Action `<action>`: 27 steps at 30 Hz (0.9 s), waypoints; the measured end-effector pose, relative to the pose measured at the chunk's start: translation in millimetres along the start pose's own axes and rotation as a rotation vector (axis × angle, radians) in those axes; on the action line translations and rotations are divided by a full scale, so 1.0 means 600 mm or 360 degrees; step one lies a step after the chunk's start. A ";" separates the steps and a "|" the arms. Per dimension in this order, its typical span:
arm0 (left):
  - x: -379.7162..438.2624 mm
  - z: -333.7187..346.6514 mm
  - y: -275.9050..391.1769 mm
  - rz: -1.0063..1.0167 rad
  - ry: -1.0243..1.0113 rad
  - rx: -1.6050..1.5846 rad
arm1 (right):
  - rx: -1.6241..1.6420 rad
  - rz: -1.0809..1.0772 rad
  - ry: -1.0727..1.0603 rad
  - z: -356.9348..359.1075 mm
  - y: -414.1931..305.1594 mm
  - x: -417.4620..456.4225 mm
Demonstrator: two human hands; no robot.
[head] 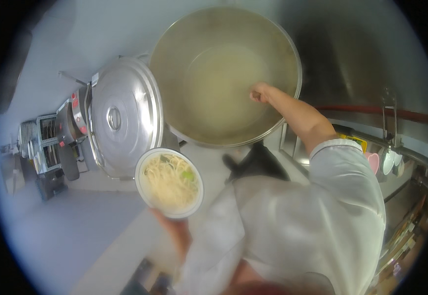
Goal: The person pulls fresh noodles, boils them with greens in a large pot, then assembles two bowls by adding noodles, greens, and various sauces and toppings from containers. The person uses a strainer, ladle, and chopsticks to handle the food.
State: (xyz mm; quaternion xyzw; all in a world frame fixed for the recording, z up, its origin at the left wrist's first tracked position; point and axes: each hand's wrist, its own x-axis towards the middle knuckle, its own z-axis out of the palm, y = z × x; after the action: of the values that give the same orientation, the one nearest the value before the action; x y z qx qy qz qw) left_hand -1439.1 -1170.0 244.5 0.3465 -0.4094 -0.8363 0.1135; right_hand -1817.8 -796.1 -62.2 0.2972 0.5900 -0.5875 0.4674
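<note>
My left hand (169, 221) holds up a pale round bowl (138, 187) with a dark line around its rim. Noodles (171, 184) fill the bowl, with pieces of green leaf (187, 175) among them. In front of me stands a very large metal pot (169, 92) with cloudy pale liquid (228, 81) inside, blurred by steam or haze. My right arm reaches over the pot's near right rim, and my right hand (260, 93) is above the liquid with its fingers curled. Whether a handle is inside that fist is too blurred to tell.
Left of the pot a big round metal lid (125, 110) stands on edge, beside a bent metal rail (95, 147). Farther left is a rack (48, 143) of kitchenware. A pink cup-shaped utensil (372, 162) and a ladle (386, 162) hang at the right, below a red pipe (376, 111).
</note>
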 end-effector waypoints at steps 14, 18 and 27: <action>-0.011 0.013 0.019 -0.0098 0.0166 0.0025 | -0.0242 -0.0262 -0.0044 0.073 -0.026 -0.198; 0.011 -0.029 0.011 -0.0047 -0.0081 -0.0042 | -0.0167 -0.0218 -0.0119 0.026 -0.048 -0.291; 0.007 -0.053 -0.021 0.0007 -0.0113 -0.0126 | -0.3129 -0.0621 0.0511 -0.061 -0.166 -0.227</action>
State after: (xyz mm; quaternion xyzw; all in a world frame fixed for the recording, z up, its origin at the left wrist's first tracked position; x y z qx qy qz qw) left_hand -1419.6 -1183.5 219.3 0.3109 -0.3806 -0.8634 0.1144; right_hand -1862.2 -747.0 97.6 -0.2449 0.9060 0.1390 0.3160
